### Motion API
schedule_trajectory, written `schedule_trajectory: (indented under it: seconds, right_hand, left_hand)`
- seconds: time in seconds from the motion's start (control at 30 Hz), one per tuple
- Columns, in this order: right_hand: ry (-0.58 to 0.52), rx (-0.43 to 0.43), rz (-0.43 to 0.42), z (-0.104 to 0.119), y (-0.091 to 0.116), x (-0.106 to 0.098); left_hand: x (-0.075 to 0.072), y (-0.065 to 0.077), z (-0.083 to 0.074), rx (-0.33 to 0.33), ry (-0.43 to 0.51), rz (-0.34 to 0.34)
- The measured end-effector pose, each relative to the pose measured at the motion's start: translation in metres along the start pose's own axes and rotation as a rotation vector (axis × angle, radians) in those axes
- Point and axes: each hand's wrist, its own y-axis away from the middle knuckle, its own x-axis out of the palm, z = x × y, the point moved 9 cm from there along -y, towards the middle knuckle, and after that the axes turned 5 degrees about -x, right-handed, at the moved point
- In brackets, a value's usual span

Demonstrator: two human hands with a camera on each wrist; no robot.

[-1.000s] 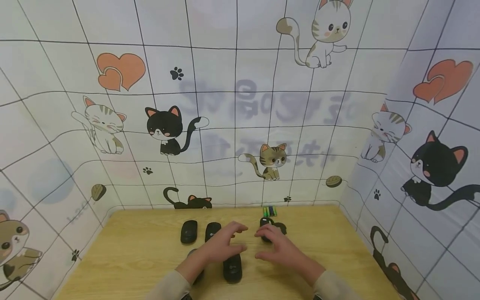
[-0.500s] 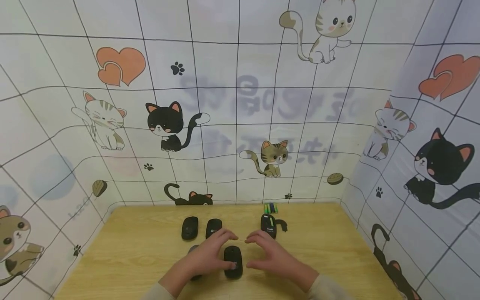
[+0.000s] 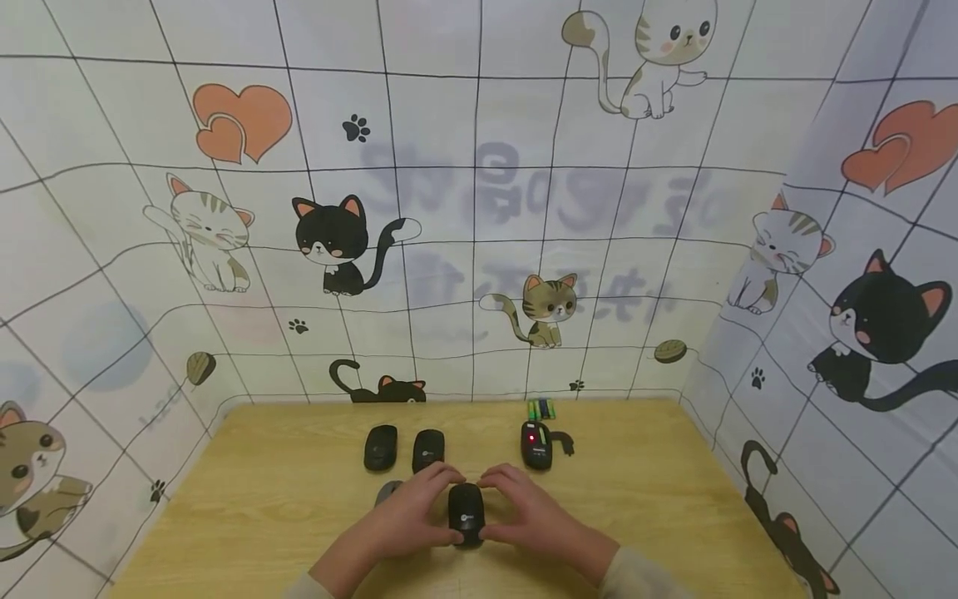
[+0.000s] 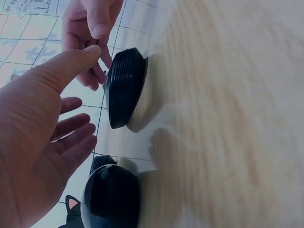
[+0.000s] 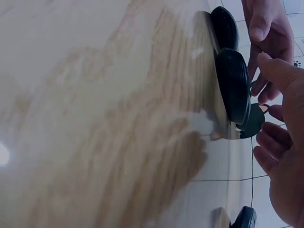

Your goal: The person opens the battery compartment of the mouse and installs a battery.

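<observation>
A black computer mouse (image 3: 466, 509) lies on the wooden table (image 3: 636, 499) between the two hands. My left hand (image 3: 404, 517) is at its left side and my right hand (image 3: 533, 520) at its right, fingertips near its far end and thumbs near its near end. Seen from the left wrist, the mouse (image 4: 124, 88) rests on the tabletop, and the left hand's loosely bent fingers hold nothing. From the right wrist, the right hand (image 5: 292, 109) appears beside the mouse (image 5: 232, 85) with relaxed fingers. A grey mouse (image 3: 387, 492) is partly hidden behind the left hand.
Farther back stand two more black mice (image 3: 381, 448). At the back right an upturned mouse (image 3: 535, 449) has its battery bay exposed and a red light showing, with its detached cover (image 3: 564, 441) alongside. Several batteries (image 3: 541, 408) lie behind it. A cat-print cloth (image 3: 449, 208) encloses the table.
Both hands have drawn closer together and down around the black mouse. A red light now shows on the upturned mouse. The head view has tipped slightly downward.
</observation>
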Motion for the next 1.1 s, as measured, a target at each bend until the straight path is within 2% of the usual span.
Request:
schedule_trajectory:
  seconds: [0.17, 0.33, 0.4, 0.67, 0.9, 1.1]
  right_hand:
    - [-0.004, 0.087, 0.067, -0.007, -0.002, 0.009]
    - [-0.021, 0.124, 0.084, -0.007, -0.002, 0.013]
    - [-0.03, 0.125, 0.085, -0.007, -0.003, 0.015]
    - [-0.087, 0.146, 0.125, -0.009, -0.005, 0.026]
    - [-0.102, 0.099, 0.14, -0.009, -0.007, 0.03]
    - [-0.107, 0.101, 0.14, -0.009, -0.008, 0.03]
  left_hand:
    - [0.003, 0.001, 0.001, -0.007, -0.016, -0.004]
    - [0.01, 0.002, 0.002, -0.04, -0.034, 0.026]
    - [0.013, 0.002, 0.004, -0.065, -0.036, 0.046]
    - [0.022, 0.003, 0.006, -0.088, -0.068, 0.068]
    - [0.024, 0.002, 0.0, -0.081, -0.103, 0.034]
    - [0.025, -0.001, -0.003, -0.064, -0.106, 0.021]
